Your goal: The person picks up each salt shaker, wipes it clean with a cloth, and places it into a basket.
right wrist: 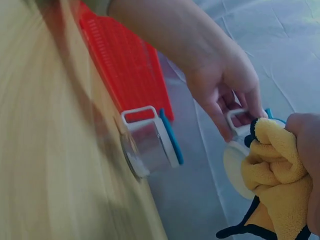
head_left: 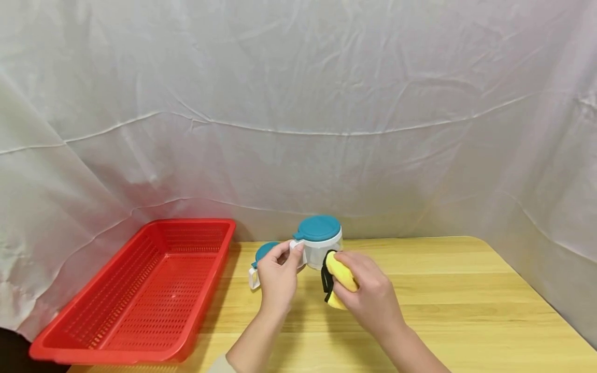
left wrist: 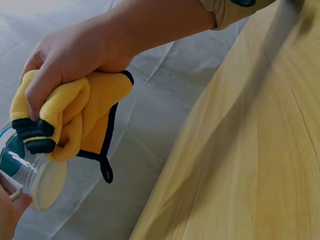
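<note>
So here's where my hands are at. My left hand (head_left: 279, 284) has its thumb and fingers pinched on the white handle (left wrist: 11, 185) of a clear jar (head_left: 319, 255), the one with the flat teal lid (head_left: 320, 228). I've got that jar up off the table (head_left: 466, 300), out in front of me, lid on top and the pale round base (left wrist: 50, 185) underneath. There's some white writing on the side, too small to make out.

My right hand (head_left: 370, 292) is clenched around a bunched-up yellow cloth (head_left: 342, 273) with black edging (head_left: 327, 280) and a little black loop (right wrist: 230, 231) dangling off it. The cloth sits right up against the jar's side, on the opposite side from the handle, and looks like it's touching.

Got a second jar (right wrist: 150, 147) too, same kind of teal lid, white handle and all. It's standing upright on the table, near my left hand and partly hidden by it from up top.

Off to my left there's a big red plastic basket (head_left: 158, 303) with slotted walls, and a wrinkly pale curtain (head_left: 298, 77) hangs behind everything.
</note>
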A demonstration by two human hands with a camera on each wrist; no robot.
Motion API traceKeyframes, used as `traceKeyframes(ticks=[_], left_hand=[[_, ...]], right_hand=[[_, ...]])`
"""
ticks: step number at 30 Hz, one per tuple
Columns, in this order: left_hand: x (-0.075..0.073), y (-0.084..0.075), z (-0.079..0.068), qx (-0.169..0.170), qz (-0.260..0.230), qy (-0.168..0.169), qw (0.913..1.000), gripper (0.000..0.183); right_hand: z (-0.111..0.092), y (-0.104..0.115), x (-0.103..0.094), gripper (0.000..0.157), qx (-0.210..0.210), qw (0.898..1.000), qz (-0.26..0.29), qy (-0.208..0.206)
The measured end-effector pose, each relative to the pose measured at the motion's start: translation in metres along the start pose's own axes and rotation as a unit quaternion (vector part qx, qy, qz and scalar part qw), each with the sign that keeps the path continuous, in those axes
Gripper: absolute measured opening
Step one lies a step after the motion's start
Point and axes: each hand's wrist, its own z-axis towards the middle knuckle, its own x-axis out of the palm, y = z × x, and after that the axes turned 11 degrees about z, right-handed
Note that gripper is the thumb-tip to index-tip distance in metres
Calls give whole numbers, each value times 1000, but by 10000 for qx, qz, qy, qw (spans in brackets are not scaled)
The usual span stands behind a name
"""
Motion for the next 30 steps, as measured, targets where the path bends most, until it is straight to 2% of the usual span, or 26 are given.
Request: traceKeyframes(ticks=[6,11,14,24,30], left_hand=[[1,1,0,61,-32,21,10000,18],[1,0,-2,188,254,-7,9995,15],[1,0,-3,213,332,-54,9992,15],[-1,0,4,-59,-293,35,9995,18],[-4,0,8,-217,-363,106,9990,20]], right_hand=[[-7,7,11,43,-308,9987,276,304],[-10,11,16,44,-466,9972,371,445],[-10,11,16,45,-386,9976,401,423],[-4,6,7,43,-16,9994,290,182],[0,-6,-2,40,293,9995,59,-89]])
